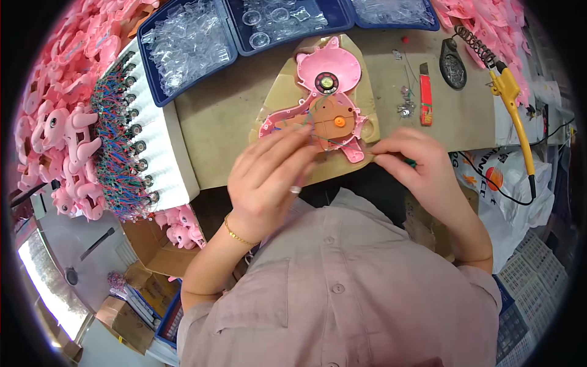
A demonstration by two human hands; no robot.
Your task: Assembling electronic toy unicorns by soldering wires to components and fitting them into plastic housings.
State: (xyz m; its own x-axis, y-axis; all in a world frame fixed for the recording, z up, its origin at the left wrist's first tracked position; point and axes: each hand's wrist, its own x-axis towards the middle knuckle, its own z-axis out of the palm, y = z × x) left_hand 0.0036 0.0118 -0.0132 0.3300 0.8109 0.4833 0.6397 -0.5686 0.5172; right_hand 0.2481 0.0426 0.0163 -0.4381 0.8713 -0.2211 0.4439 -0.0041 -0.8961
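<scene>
An open pink plastic toy shell (pixel 328 66), shaped like an animal, lies on a tan moulded holder (pixel 281 92). A round black speaker (pixel 326 82) sits in its head part, and a brown box with an orange knob (pixel 340 122) in its body. My left hand (pixel 260 177) is over the shell's left side, fingers bent together at the loose wires; the fingertips are blurred and what they pinch is unclear. To the right, my right hand (pixel 422 159) is closed, thumb and forefinger pinching a thin wire beside the shell's lower end. Something green shows under its curled fingers.
Blue bins (pixel 227 52) of clear plastic parts stand along the back. At left, wired speakers (pixel 137 147) line a white foam strip beside heaped pink toy parts (pixel 58 125). A red cutter (pixel 426 98), a solder wire stand (pixel 452 64) and a yellow soldering iron (pixel 510 92) are at right.
</scene>
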